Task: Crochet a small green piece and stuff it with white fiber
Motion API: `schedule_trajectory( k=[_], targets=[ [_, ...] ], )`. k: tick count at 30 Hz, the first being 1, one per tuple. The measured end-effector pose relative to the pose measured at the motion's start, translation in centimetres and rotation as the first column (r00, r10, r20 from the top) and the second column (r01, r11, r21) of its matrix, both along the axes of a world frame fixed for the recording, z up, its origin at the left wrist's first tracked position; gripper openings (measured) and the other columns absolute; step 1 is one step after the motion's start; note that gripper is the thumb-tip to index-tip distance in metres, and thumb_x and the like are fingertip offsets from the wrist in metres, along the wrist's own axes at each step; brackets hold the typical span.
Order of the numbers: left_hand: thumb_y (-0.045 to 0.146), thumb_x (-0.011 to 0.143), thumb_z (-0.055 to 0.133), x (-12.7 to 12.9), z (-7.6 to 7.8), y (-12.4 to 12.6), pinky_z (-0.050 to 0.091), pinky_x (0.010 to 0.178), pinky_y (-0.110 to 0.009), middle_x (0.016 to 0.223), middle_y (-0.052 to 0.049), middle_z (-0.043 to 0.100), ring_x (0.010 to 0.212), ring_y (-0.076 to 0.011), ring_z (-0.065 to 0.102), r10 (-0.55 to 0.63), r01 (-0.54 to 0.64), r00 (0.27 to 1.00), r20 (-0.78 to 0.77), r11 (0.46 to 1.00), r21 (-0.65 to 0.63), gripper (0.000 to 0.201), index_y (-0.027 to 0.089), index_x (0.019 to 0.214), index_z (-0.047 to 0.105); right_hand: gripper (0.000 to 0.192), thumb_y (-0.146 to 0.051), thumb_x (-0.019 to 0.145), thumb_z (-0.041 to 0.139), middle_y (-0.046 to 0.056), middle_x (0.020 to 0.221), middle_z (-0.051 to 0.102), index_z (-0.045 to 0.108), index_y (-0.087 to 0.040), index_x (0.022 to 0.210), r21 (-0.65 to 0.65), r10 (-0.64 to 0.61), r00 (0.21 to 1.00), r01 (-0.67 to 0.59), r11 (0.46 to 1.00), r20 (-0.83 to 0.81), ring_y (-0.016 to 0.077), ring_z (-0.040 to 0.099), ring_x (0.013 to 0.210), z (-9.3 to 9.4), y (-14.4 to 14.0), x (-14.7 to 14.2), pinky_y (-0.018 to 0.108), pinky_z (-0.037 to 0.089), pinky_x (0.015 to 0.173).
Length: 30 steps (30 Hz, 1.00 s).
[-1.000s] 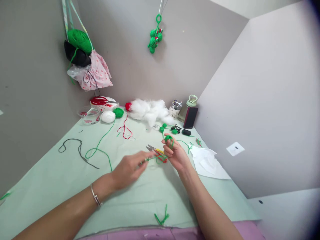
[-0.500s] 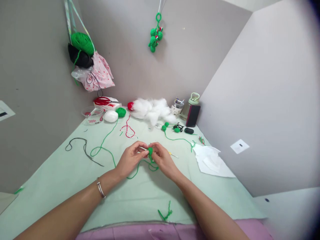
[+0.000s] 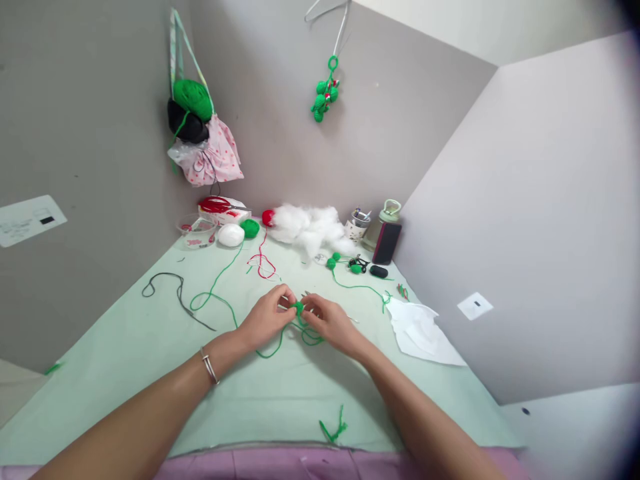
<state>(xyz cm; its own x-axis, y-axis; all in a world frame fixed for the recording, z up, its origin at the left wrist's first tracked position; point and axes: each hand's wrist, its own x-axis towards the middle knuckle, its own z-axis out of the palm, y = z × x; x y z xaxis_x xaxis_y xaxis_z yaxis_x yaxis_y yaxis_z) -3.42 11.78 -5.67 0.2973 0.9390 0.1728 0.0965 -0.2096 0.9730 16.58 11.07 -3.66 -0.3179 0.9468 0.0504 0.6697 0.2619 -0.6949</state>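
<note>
Head view: the left hand (image 3: 267, 315) and right hand (image 3: 327, 320) meet over the middle of the pale green cloth (image 3: 125, 347), fingertips of both pinched narrow on a small green crochet ball (image 3: 299, 307). A green yarn strand (image 3: 220, 303) trails from the ball, looping just beneath the hands and running back to the far edge of the cloth. A black cord (image 3: 170, 297) lies left of the hands, well apart; white paper (image 3: 420, 330) lies right of them near the cloth's right edge. Bare cloth spreads between the hands and the near edge, save a green yarn scrap (image 3: 334, 430).
</note>
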Motion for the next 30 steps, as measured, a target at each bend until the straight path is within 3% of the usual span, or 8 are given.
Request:
schedule_trajectory(
  k=[4,9,12,15,20,24,30],
  targets=[
    [0.019,0.074,0.067,-0.6,-0.4,0.1,0.049,0.083,-0.035,0.095,-0.001,0.062,0.086,-0.0215,0.058,0.075,-0.070,0.994,-0.079,0.995,0.064,0.012,0.024,0.084,0.063,0.024,-0.028,0.090,0.074,0.009,0.112,0.075,0.073,-0.022,0.113,0.114,-0.040,0.973,0.015,0.993,0.227,0.0250,0.071,0.101,2.7,4.2,2.0,0.039,0.053,0.093],
    [0.020,0.079,0.066,-0.6,-0.3,-0.2,0.049,0.083,-0.036,0.102,-0.002,0.064,0.082,-0.0207,0.057,0.118,-0.108,0.988,-0.097,0.988,0.107,0.015,0.025,0.093,0.068,0.047,-0.022,0.095,0.072,0.019,0.148,0.058,0.061,-0.019,0.140,0.327,-0.244,0.907,0.129,0.936,0.344,0.0366,0.055,0.138,4.9,11.8,1.5,0.053,0.050,0.111],
    [0.016,0.079,0.066,-0.5,-0.3,-0.3,0.050,0.087,-0.036,0.099,-0.003,0.067,0.093,-0.0239,0.062,0.127,-0.117,0.989,-0.078,0.987,0.113,0.013,0.025,0.088,0.069,0.046,-0.034,0.100,0.070,0.013,0.149,0.059,0.059,-0.020,0.142,0.375,-0.309,0.892,0.177,0.910,0.331,0.0319,0.062,0.130,4.2,15.4,-0.2,0.056,0.055,0.106],
    [0.013,0.078,0.067,-0.7,-0.3,-0.1,0.052,0.092,-0.037,0.098,-0.003,0.069,0.098,-0.0251,0.064,0.136,-0.131,0.990,-0.040,0.986,0.102,0.015,0.025,0.085,0.070,0.041,-0.038,0.101,0.069,0.011,0.139,0.065,0.063,-0.019,0.137,0.350,-0.333,0.900,0.227,0.909,0.280,0.0274,0.069,0.119,2.9,17.7,-1.7,0.050,0.061,0.099],
    [0.016,0.087,0.073,-1.6,-0.1,1.1,0.053,0.103,-0.042,0.109,-0.005,0.072,0.107,-0.0241,0.068,0.164,-0.164,0.981,0.101,0.986,-0.006,0.013,0.022,0.099,0.071,0.036,-0.038,0.102,0.067,0.011,0.137,0.067,0.065,-0.020,0.133,0.240,-0.357,0.929,0.326,0.914,0.099,0.0254,0.070,0.116,2.1,19.5,-2.0,0.047,0.061,0.097],
    [0.034,0.101,0.070,-2.7,-0.3,2.2,0.061,0.092,-0.047,0.123,-0.010,0.071,0.106,-0.0253,0.071,0.185,-0.149,0.958,0.220,0.975,-0.167,0.030,0.016,0.125,0.068,0.040,-0.038,0.101,0.069,0.011,0.136,0.067,0.063,-0.018,0.135,0.139,-0.350,0.930,0.363,0.921,-0.110,0.0264,0.070,0.115,2.6,19.2,-0.9,0.048,0.062,0.095],
    [0.036,0.102,0.069,-3.1,-0.6,2.4,0.062,0.093,-0.048,0.132,-0.011,0.069,0.110,-0.0265,0.071,0.206,-0.103,0.920,0.332,0.947,-0.303,0.036,0.017,0.132,0.066,0.039,-0.038,0.102,0.068,0.011,0.136,0.067,0.063,-0.018,0.135,-0.041,-0.224,0.930,0.222,0.974,-0.292,0.0261,0.070,0.115,3.5,17.6,0.2,0.048,0.062,0.096]
  ],
)
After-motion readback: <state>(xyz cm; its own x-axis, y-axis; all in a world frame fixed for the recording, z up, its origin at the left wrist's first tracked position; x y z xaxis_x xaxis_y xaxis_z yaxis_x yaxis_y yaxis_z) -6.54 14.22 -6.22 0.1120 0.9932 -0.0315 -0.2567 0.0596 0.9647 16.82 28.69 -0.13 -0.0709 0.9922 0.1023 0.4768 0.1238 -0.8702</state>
